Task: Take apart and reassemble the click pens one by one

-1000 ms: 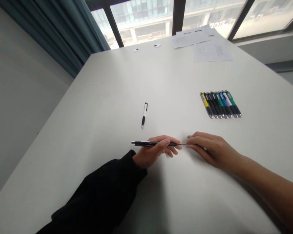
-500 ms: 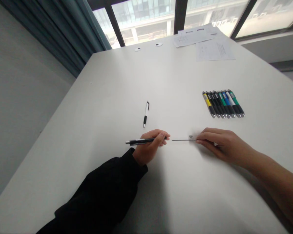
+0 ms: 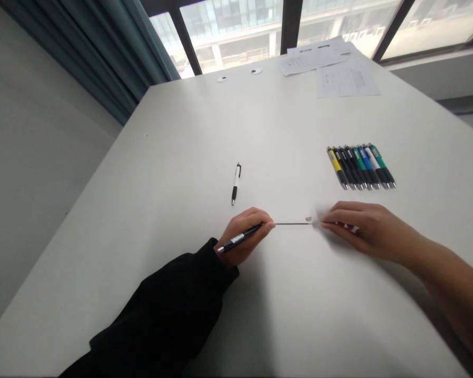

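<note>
My left hand (image 3: 246,233), in a black sleeve, is closed around a black pen barrel (image 3: 236,240) that slants down to the left. A thin dark pen refill (image 3: 291,224) runs rightward from its fingertips. My right hand (image 3: 362,228) has thumb and fingers pinched together just beyond the refill's right end. Blur there hides whether anything small is between these fingers. On the table behind that end lies a small silvery piece (image 3: 308,218), perhaps a pen tip. A white pen with black grip (image 3: 236,184) lies beyond my left hand.
A row of several pens (image 3: 360,168), yellow, black, green, blue and white, lies at the right on the white table (image 3: 173,157). Papers (image 3: 347,79) and two small white oval pieces (image 3: 256,71) are near the far edge, by the window.
The refill has moved left and now meets my left fingertips. The black barrel has tilted, its rear end lower and nearer me. My right fingertips have shifted slightly right, off the refill's end.
</note>
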The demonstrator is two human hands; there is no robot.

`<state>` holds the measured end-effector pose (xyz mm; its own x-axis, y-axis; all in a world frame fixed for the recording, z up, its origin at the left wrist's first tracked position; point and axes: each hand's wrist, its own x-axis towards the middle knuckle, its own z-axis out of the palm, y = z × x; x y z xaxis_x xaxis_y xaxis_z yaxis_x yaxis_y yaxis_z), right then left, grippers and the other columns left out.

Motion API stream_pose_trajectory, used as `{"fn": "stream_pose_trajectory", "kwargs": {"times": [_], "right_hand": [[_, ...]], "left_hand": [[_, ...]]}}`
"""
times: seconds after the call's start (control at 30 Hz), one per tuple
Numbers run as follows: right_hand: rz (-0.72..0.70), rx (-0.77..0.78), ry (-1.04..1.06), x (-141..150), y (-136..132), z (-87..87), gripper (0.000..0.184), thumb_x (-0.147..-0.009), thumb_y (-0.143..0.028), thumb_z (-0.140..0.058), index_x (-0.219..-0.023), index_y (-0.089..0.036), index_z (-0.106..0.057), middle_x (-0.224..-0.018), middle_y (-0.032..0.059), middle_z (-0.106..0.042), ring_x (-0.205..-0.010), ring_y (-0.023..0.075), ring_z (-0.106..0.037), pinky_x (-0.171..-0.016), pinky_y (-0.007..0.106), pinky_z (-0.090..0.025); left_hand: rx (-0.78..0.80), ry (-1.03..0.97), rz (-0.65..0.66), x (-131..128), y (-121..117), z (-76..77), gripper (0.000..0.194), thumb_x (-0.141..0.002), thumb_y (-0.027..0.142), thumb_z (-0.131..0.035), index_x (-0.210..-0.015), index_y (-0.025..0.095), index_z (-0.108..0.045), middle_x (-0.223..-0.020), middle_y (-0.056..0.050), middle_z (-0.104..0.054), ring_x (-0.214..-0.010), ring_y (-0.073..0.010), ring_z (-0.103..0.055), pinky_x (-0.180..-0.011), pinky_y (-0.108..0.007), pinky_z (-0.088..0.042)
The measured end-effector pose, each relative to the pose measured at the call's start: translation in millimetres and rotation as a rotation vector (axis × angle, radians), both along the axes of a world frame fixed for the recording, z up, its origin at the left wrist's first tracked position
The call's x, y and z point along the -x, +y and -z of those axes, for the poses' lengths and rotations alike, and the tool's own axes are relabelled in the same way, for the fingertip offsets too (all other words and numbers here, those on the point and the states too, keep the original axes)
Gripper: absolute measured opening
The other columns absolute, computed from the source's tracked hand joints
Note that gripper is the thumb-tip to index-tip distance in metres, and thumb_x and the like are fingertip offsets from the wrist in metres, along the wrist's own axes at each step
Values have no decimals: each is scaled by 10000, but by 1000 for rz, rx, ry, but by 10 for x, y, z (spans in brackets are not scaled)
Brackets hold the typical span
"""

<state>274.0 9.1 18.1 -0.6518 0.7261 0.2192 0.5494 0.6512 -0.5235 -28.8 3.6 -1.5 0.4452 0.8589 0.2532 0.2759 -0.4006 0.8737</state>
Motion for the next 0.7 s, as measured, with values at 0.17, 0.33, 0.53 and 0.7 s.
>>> {"fn": "stream_pose_trajectory", "kwargs": {"times": [0.17,0.33,0.53,0.7], "right_hand": [[14,1,-97,-86,45,56,199,-989,-263,-568,-923,-183,-738,-833,71,-691,-668,170,-637,-621,302,-483],[18,-40,-53,-14,10,53,181,-985,-271,-592,-1010,-181,-746,-885,83,-710,-709,177,-665,-650,306,-518],[35,-60,138,216,-131,-17,142,-976,-242,-637,-1074,-169,-711,-859,69,-712,-660,144,-646,-596,257,-511],[8,-80,162,265,-146,-22,105,-980,-160,-598,-1009,-169,-698,-835,65,-705,-687,146,-643,-598,251,-488]], "left_hand": [[-7,24,5,25,8,4,155,-979,227,-610,-870,158,-695,-924,-78,-700,-877,-160,-655,-839,-285,-519],[36,13,-18,17,6,0,170,-978,242,-614,-856,158,-698,-911,-75,-705,-874,-161,-655,-834,-288,-515],[133,-52,-27,-27,-19,-25,212,-971,293,-628,-834,157,-716,-869,-70,-708,-826,-163,-647,-797,-295,-509],[216,-128,-16,-52,-24,-26,257,-955,335,-656,-786,153,-722,-835,-72,-708,-792,-163,-650,-764,-296,-516]]}}
